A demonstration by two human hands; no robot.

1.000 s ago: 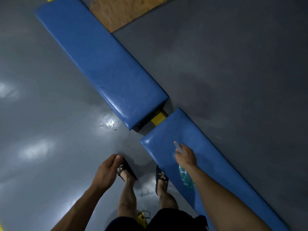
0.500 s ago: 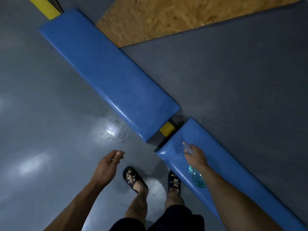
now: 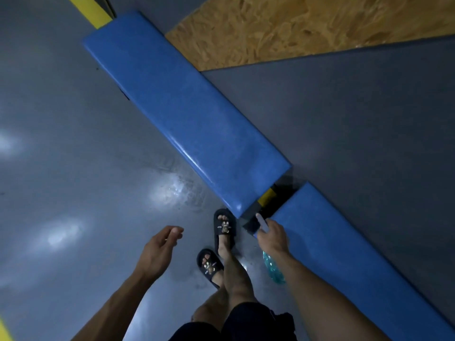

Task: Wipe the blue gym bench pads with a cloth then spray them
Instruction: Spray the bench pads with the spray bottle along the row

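Observation:
Two blue bench pads lie end to end on a diagonal. The long pad (image 3: 187, 112) runs from upper left toward the centre. The second pad (image 3: 344, 262) continues to the lower right. My right hand (image 3: 272, 236) grips a clear teal spray bottle (image 3: 272, 268), whose white nozzle points at the gap between the pads. The bottle's body hangs below my wrist, beside the second pad's near edge. My left hand (image 3: 158, 249) hovers over the floor, fingers loosely curled, holding nothing. No cloth is in view.
A yellow and black frame part (image 3: 267, 196) shows in the gap between the pads. My feet in black slides (image 3: 222, 225) stand on the glossy grey floor (image 3: 73, 193) by the pads. A chipboard panel (image 3: 307, 28) lies at the upper right, a yellow frame bar (image 3: 91, 8) at the top left.
I have stepped along the bench toward the long pad. My right hand with the bottle has shifted from over the second pad to its end by the gap. My left hand stays free.

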